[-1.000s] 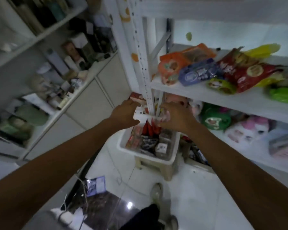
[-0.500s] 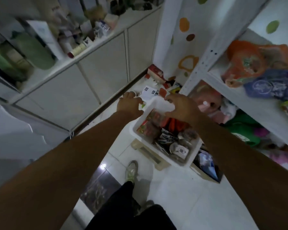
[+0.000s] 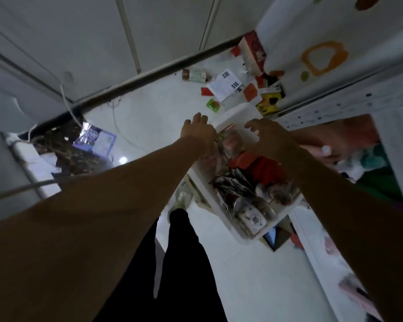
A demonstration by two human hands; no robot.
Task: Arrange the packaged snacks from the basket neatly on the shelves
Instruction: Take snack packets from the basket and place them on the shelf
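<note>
A white plastic basket (image 3: 254,235) stands low beside the white shelf unit (image 3: 335,103). It holds several packaged snacks: a red packet (image 3: 261,166), silvery packets (image 3: 233,184) and a round clear pack (image 3: 254,217). My left hand (image 3: 199,130) is at the basket's far left corner, fingers stretched out over the rim. Over the far end hovers my right hand (image 3: 265,135), fingers spread and curled, holding nothing. Pink and green packs (image 3: 377,163) lie on the lower shelf to the right.
Loose items litter the white floor beyond the basket: a printed paper (image 3: 223,87), small red and green packets, a yellow box (image 3: 270,101). A purple packet (image 3: 96,138) lies at left. Grey cabinet doors (image 3: 102,43) run along the back. My black-trousered legs (image 3: 179,263) stand below.
The view has tilted sharply down, so the upper shelf has left the frame. Both hands have loosened from the basket's far rim and their fingers have spread.
</note>
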